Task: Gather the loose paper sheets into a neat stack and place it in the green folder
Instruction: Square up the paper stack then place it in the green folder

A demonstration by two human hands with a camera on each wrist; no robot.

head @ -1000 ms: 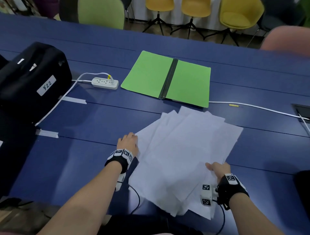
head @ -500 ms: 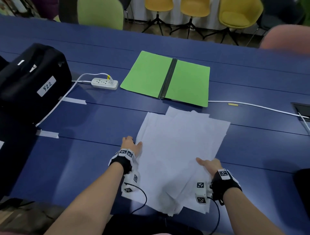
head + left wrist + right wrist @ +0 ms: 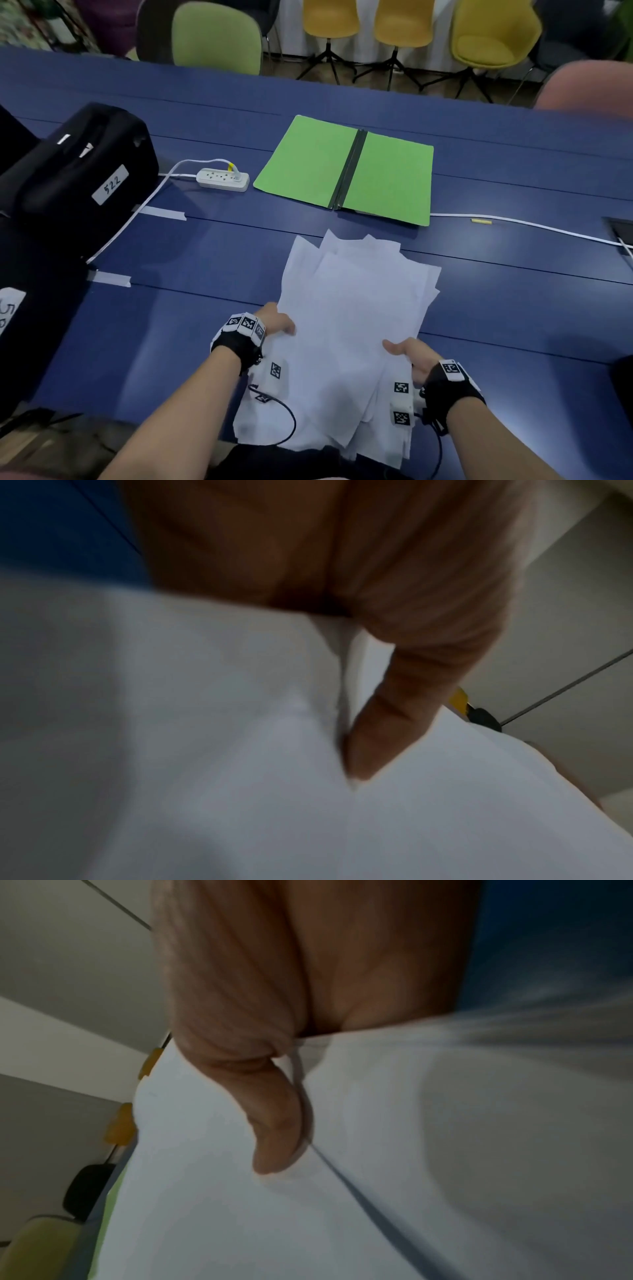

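Note:
Several white paper sheets (image 3: 349, 318) form a loose, uneven pile near the front of the blue table (image 3: 171, 325), their near ends hanging past the edge. My left hand (image 3: 279, 323) grips the pile's left side, thumb (image 3: 373, 739) on top and fingers hidden beneath the paper (image 3: 171, 723). My right hand (image 3: 406, 353) grips the right side of the paper (image 3: 377, 1177) the same way, thumb (image 3: 274, 1137) pressed on top. The green folder (image 3: 346, 168) lies open and flat farther back, apart from the sheets.
A black bag (image 3: 72, 181) labelled 522 sits at the left. A white power strip (image 3: 222, 179) lies left of the folder, its cable running along the table. Another white cable (image 3: 531, 224) runs right. Tape strips (image 3: 164, 214) mark the table. Chairs (image 3: 215, 34) stand behind.
Both hands have drawn together and pulled toward me, squeezing the spread sheets into a narrower pile. The sheets' far corners have slid back from the folder.

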